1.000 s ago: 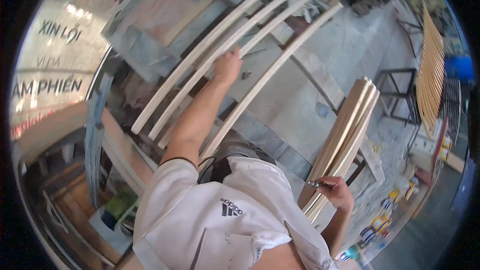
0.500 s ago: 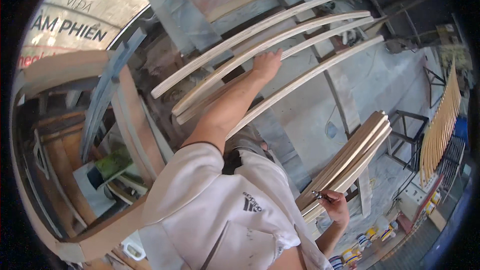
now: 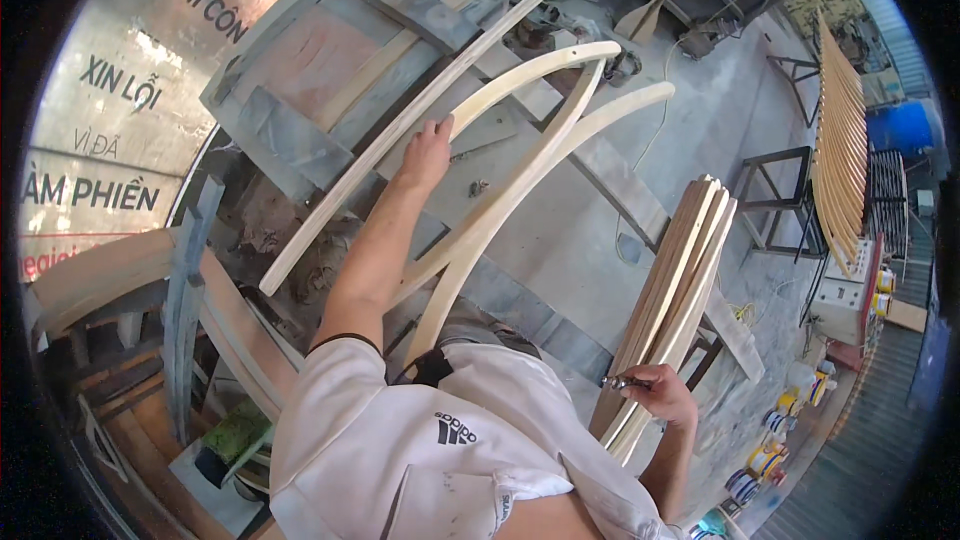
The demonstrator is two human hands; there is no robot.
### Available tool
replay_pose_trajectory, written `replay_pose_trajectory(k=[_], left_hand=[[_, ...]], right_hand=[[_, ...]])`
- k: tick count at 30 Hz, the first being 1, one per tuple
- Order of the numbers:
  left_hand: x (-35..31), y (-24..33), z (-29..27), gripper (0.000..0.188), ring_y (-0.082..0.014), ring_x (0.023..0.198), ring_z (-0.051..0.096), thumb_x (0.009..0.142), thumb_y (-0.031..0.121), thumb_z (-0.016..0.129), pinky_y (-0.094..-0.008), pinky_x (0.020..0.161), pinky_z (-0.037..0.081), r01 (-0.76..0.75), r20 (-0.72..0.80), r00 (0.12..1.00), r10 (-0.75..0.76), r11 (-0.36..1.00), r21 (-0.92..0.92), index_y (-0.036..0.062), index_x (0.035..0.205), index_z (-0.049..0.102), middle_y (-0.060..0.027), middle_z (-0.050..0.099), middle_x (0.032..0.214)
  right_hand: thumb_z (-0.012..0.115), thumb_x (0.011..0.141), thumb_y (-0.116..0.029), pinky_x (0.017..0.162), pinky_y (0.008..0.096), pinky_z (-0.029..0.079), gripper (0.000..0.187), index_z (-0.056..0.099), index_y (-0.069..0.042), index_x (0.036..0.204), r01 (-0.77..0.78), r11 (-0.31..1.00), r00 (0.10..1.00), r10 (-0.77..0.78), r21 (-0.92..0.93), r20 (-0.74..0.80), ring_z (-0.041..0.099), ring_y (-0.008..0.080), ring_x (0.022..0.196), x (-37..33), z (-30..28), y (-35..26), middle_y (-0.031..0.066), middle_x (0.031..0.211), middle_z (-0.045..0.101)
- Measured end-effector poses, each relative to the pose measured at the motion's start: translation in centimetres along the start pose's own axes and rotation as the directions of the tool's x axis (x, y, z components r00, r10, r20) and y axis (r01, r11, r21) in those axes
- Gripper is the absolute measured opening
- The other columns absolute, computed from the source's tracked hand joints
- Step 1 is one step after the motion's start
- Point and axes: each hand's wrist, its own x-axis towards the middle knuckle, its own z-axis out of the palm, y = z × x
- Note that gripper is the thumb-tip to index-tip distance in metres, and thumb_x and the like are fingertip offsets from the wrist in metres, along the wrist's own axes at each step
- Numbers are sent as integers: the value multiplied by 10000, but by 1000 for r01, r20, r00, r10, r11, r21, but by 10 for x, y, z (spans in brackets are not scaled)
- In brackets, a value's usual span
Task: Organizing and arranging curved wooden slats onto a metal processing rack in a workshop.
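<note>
Curved wooden strip [image 3: 522, 76] extends beyond the left hand [image 3: 427, 152], fingers clamped on it, apparently for steadiness; right hand [image 3: 665, 395] fingers clamp a metal tool [image 3: 621, 382].

The curved wooden strips [image 3: 548, 158] were pale cream, the bundled strips [image 3: 665, 300] light brown streaked with cream, the shirt [image 3: 365, 410] white with a black emblem [image 3: 455, 429], the barrel [image 3: 900, 128] blue, and the fanned slats [image 3: 838, 140] golden tan.

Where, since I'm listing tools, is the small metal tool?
In the head view, the metal tool is low, right of centre, in the right hand, by the bundle of wooden strips.
</note>
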Motion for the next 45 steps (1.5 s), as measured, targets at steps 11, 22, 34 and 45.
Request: replay_pose_trajectory(k=[11,22,34,45], left_hand=[[18,-7,-30,518,-488,1032,604,944,245,534,-523,910,473,135,324,942,-86,982,-132,-47,1356,421,-348,628,1054],[1,6,-24,503,-446,1021,624,925,337,595,-525,874,494,52,149,987,-59,997,53,53,1322,476,-260,652,1092],[-5,-3,-26,569,-427,1068,612,896,339,640,-487,896,491,46,185,982,-35,997,-55,74,1365,458,-258,617,1182],[5,-68,14,480,-274,994,663,932,245,645,-366,873,499,85,216,976,13,894,-440,-25,1314,536,-198,688,1094]], right_hand=[[746,833,-37,649,290,477,187,685,31,996,-78,997,996,79,10,-42,559,105,719,-3,8,-13,59,794,657],[747,800,-1,618,310,467,158,695,27,946,-52,998,989,45,-45,-143,556,136,675,-11,3,-24,81,709,634],[753,811,-20,597,300,446,164,673,51,935,-72,987,990,88,143,-113,522,107,691,-7,16,-2,65,747,633],[744,803,-10,624,311,451,159,672,42,935,-26,998,995,32,60,-99,535,131,705,3,13,-6,83,761,620]])
